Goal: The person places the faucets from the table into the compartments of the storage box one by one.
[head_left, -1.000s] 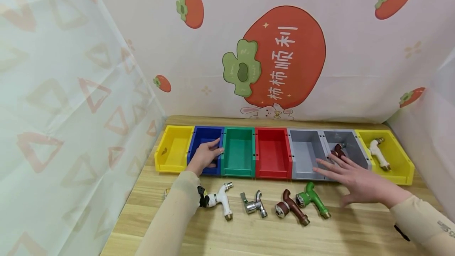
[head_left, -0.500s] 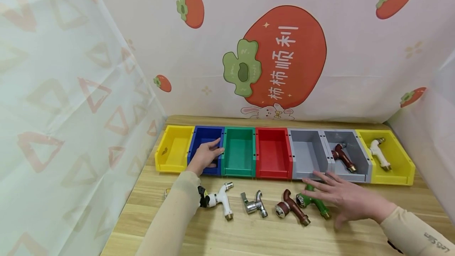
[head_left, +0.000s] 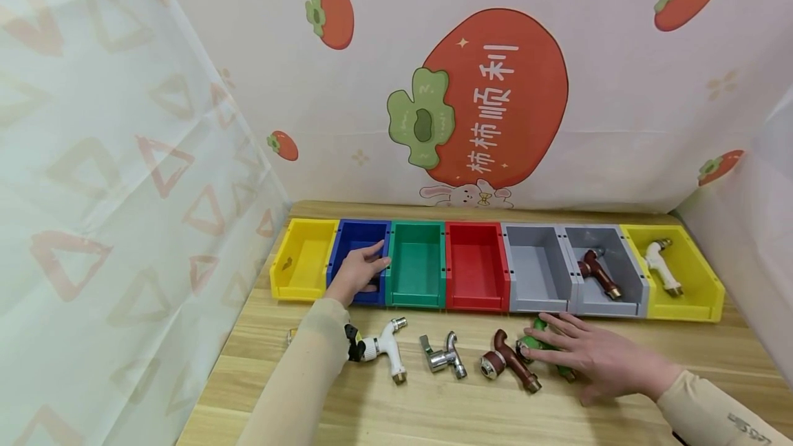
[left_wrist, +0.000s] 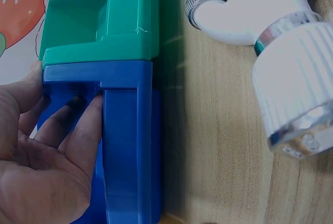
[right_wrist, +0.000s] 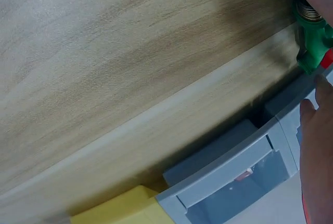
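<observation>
Left hand [head_left: 354, 275]: thumb and fingers clamped on side wall of blue bin [left_wrist: 122, 151], near back edge of worktop [head_left: 434, 411] | Right hand [head_left: 610, 360]: fingers apart over green tap [right_wrist: 314, 42] | Green tap: beside brown tap [head_left: 513, 365], toward worktop's right edge

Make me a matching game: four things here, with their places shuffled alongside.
1. Left hand
2. Right hand
3. Chrome tap
4. Red bin

A. Between a white tap and a brown tap
B. Over the green tap
C. Between the green bin and a grey bin
D. Partly inside the blue bin

Pairs: 1-D, 2-B, 3-A, 4-C
</observation>
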Demonstrator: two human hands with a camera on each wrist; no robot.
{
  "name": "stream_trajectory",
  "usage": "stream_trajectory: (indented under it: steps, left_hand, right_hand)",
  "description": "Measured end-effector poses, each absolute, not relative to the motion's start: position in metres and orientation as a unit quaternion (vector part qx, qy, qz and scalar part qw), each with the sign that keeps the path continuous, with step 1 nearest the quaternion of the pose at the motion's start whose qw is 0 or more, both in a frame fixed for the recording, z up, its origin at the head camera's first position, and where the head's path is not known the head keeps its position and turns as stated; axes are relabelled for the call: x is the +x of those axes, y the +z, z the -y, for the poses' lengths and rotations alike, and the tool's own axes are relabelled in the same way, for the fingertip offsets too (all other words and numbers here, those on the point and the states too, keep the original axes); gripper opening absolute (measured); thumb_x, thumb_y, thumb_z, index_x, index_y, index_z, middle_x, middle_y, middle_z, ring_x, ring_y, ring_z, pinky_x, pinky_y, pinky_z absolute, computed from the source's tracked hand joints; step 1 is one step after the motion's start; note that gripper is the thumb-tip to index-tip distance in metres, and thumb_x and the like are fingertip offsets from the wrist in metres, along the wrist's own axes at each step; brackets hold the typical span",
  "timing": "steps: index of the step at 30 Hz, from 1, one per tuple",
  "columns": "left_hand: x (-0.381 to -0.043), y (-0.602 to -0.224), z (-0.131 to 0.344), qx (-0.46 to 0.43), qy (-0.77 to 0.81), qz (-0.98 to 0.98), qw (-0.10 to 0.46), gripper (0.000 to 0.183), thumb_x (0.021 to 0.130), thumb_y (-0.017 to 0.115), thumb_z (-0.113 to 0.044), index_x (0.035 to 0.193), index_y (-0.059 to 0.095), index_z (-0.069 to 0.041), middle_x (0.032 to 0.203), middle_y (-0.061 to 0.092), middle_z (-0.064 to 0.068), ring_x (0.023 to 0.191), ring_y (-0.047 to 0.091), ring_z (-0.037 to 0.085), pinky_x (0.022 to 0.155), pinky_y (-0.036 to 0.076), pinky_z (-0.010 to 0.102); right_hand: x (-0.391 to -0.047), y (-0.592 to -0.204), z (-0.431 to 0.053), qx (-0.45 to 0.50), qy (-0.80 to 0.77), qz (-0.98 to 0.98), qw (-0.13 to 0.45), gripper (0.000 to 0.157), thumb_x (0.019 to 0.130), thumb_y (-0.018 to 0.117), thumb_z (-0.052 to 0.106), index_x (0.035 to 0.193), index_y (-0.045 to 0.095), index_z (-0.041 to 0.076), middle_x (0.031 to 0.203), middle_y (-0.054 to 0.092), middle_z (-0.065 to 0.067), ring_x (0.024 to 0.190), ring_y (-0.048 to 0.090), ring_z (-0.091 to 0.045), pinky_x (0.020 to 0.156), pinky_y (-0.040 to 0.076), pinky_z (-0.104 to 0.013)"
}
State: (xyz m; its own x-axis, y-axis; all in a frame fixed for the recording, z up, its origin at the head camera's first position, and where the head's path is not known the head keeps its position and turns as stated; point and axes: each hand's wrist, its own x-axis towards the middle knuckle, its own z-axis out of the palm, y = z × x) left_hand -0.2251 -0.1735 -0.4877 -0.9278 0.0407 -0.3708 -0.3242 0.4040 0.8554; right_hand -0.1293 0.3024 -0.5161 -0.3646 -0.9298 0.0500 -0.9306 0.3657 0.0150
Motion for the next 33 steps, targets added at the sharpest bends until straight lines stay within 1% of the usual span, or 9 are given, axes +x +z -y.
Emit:
stream_trajectory:
  steps: [4, 9, 12, 14, 17, 20, 23, 26, 33]
  left_hand:
    - [-0.2247, -0.4872, 0.1735, -0.087, 0.54, -0.82, 0.169, 0.06, 0.102, 0.064, -0.034, 0.157, 0.039, -0.039, 0.155, 0.05, 0.004, 0.134, 0.056, 0.029, 0.094, 0.059, 0.047]
    - [-0.2242, -0.4864, 0.1729, -0.089, 0.541, -0.819, 0.168, 0.06, 0.103, 0.064, -0.034, 0.157, 0.039, -0.039, 0.155, 0.05, 0.004, 0.134, 0.056, 0.029, 0.094, 0.058, 0.047]
    - [-0.2237, -0.4857, 0.1726, -0.089, 0.54, -0.82, 0.168, 0.06, 0.103, 0.063, -0.034, 0.157, 0.039, -0.039, 0.155, 0.05, 0.004, 0.135, 0.056, 0.029, 0.095, 0.058, 0.048]
    - [-0.2235, -0.485, 0.1722, -0.089, 0.54, -0.82, 0.169, 0.06, 0.103, 0.063, -0.034, 0.158, 0.039, -0.039, 0.155, 0.05, 0.004, 0.135, 0.056, 0.028, 0.095, 0.058, 0.048]
    - [-0.2232, -0.484, 0.1719, -0.089, 0.538, -0.821, 0.169, 0.06, 0.103, 0.063, -0.033, 0.158, 0.038, -0.039, 0.155, 0.05, 0.004, 0.135, 0.056, 0.028, 0.095, 0.058, 0.048]
    - [-0.2229, -0.4828, 0.1714, -0.09, 0.536, -0.822, 0.169, 0.06, 0.103, 0.063, -0.034, 0.157, 0.039, -0.039, 0.155, 0.051, 0.004, 0.135, 0.056, 0.029, 0.095, 0.058, 0.048]
    - [-0.2231, -0.4825, 0.1717, -0.092, 0.535, -0.822, 0.17, 0.059, 0.103, 0.063, -0.034, 0.157, 0.039, -0.039, 0.153, 0.053, 0.004, 0.134, 0.056, 0.029, 0.095, 0.058, 0.048]
    - [-0.2238, -0.4828, 0.172, -0.096, 0.534, -0.822, 0.172, 0.059, 0.103, 0.063, -0.034, 0.157, 0.04, -0.04, 0.152, 0.054, 0.004, 0.134, 0.057, 0.029, 0.095, 0.058, 0.048]
    - [-0.2242, -0.4834, 0.1721, -0.099, 0.533, -0.823, 0.171, 0.058, 0.103, 0.063, -0.034, 0.157, 0.04, -0.04, 0.152, 0.054, 0.004, 0.133, 0.057, 0.029, 0.095, 0.058, 0.048]
  right_hand:
    - [-0.1293, -0.515, -0.3013, 0.568, 0.011, 0.822, 0.035, 0.113, 0.065, 0.09, 0.053, 0.161, 0.035, 0.03, 0.158, 0.046, -0.01, 0.151, 0.029, -0.036, 0.124, -0.016, -0.03]
    - [-0.129, -0.5146, -0.2998, 0.557, 0.017, 0.829, 0.041, 0.107, 0.068, 0.089, 0.048, 0.16, 0.037, 0.031, 0.156, 0.049, -0.007, 0.14, 0.045, -0.041, 0.125, -0.011, -0.024]
    - [-0.1285, -0.5147, -0.2994, 0.543, 0.014, 0.839, 0.034, 0.108, 0.068, 0.09, 0.045, 0.16, 0.036, 0.031, 0.155, 0.05, -0.002, 0.135, 0.051, -0.042, 0.126, 0.02, -0.032]
    - [-0.1283, -0.5148, -0.2994, 0.535, 0.015, 0.844, 0.02, 0.108, 0.068, 0.089, 0.043, 0.161, 0.035, 0.031, 0.155, 0.05, -0.001, 0.135, 0.051, -0.041, 0.116, 0.04, -0.041]
    - [-0.1284, -0.5149, -0.2995, 0.531, 0.019, 0.847, 0.002, 0.107, 0.07, 0.089, 0.046, 0.161, 0.035, 0.031, 0.155, 0.05, -0.001, 0.135, 0.051, -0.041, 0.099, 0.053, -0.053]
    - [-0.1284, -0.5158, -0.2999, 0.526, 0.024, 0.85, -0.001, 0.103, 0.074, 0.085, 0.055, 0.161, 0.035, 0.033, 0.155, 0.05, -0.001, 0.135, 0.051, -0.041, 0.108, 0.047, -0.047]
    - [-0.1289, -0.5169, -0.3003, 0.527, 0.029, 0.849, 0.009, 0.1, 0.076, 0.081, 0.062, 0.16, 0.037, 0.033, 0.155, 0.051, -0.003, 0.134, 0.052, -0.041, 0.126, 0.018, -0.029]
    - [-0.1299, -0.5174, -0.2999, 0.533, 0.033, 0.845, 0.024, 0.1, 0.075, 0.081, 0.061, 0.16, 0.038, 0.032, 0.153, 0.053, -0.004, 0.134, 0.052, -0.042, 0.122, -0.011, -0.017]
    - [-0.1304, -0.5151, -0.295, 0.543, 0.037, 0.839, 0.024, 0.101, 0.074, 0.08, 0.063, 0.16, 0.038, 0.031, 0.149, 0.055, -0.007, 0.133, 0.051, -0.046, 0.123, -0.013, -0.021]
